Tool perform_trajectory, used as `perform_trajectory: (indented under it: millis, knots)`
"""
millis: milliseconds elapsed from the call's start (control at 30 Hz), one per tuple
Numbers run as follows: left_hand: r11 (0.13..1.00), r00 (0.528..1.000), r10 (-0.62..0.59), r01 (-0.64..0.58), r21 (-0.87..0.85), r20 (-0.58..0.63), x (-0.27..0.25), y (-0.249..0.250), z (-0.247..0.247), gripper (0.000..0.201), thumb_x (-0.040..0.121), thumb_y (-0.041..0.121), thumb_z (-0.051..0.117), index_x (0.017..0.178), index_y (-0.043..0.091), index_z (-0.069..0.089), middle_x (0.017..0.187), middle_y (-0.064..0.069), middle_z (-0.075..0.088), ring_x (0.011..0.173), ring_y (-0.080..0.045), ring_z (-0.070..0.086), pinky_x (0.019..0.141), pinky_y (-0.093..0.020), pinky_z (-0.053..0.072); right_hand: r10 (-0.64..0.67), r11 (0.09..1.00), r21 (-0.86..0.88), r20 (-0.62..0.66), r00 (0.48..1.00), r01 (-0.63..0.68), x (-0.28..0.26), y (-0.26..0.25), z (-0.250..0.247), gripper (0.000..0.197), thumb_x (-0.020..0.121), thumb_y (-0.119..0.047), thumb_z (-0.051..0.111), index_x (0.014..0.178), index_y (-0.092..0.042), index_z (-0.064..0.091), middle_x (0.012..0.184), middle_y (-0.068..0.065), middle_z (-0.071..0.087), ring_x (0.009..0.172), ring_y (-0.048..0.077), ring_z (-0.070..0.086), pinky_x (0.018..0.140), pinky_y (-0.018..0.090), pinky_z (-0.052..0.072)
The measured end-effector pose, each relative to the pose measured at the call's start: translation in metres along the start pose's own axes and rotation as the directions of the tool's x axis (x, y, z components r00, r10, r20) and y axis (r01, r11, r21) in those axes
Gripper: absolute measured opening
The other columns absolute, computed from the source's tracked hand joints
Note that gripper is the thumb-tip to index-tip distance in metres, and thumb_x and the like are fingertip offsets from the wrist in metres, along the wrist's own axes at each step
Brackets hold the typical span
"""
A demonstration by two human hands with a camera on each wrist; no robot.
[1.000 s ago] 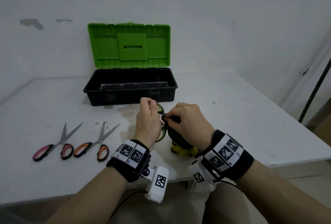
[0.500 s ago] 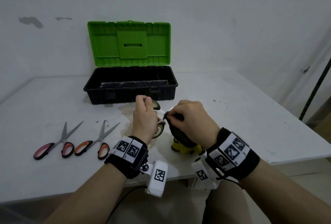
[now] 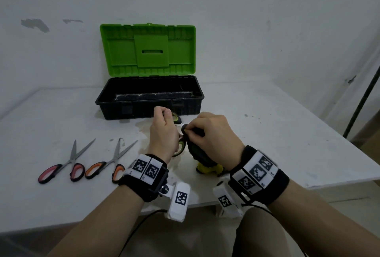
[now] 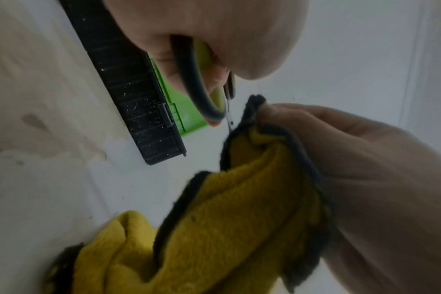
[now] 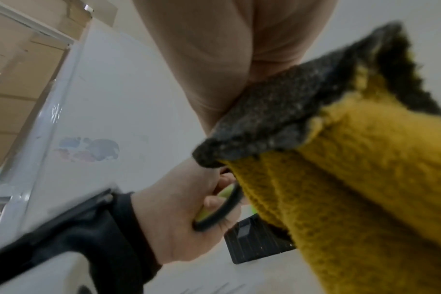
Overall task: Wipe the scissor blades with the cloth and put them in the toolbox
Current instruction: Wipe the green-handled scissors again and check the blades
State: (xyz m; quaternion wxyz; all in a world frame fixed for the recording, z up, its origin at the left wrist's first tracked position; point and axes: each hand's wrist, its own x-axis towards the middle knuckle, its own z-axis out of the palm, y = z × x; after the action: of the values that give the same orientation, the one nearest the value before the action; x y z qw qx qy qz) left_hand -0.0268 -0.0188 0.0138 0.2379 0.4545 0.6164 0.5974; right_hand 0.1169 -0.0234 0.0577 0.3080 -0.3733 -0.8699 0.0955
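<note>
Your left hand [image 3: 163, 133] grips the green-handled scissors [image 3: 178, 147] by their loops, held just above the table in front of the toolbox [image 3: 149, 100]; your right hand [image 3: 213, 137] pinches the cloth [image 4: 239, 208] around the blades. From your head the cloth looks dark with a yellow end below your wrist; your left wrist view shows its yellow face, dark edging and a sliver of bare blade beside the fold. The white table [image 3: 277, 133] is stained, against a scuffed white wall; the toolbox stands open, green lid up. Two more scissors, pink-handled [image 3: 61, 166] and orange-handled [image 3: 109, 164], lie to your left.
</note>
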Motion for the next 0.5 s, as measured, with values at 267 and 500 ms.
perform_trajectory:
  millis: [267,500]
  knots:
    - [0.996,0.999,0.027,-0.029,0.087,0.028,-0.004,-0.007,-0.001,0.025,0.109,0.035,0.028,0.090,0.025,0.041,0.074,-0.005,0.052,0.059,-0.024,0.054,0.045,-0.033,0.040,-0.017,1.000,-0.017,0.083,0.996,0.018,-0.010,0.003,0.006,0.013,0.086,-0.021,0.064,0.086,-0.015,0.075,0.082,0.003,0.065,0.075,0.018,0.060,0.073,0.036,0.050]
    - [0.991,0.994,0.079,-0.086,0.107,0.072,-0.005,-0.004,0.006,0.028,0.108,0.035,0.028,0.083,0.028,0.041,0.070,0.001,0.047,0.060,-0.019,0.044,0.053,-0.037,0.035,0.000,1.000,-0.017,0.015,1.000,0.001,0.003,0.000,0.014,0.012,0.087,-0.016,0.062,0.087,-0.011,0.073,0.084,0.005,0.062,0.078,0.019,0.057,0.072,0.036,0.050]
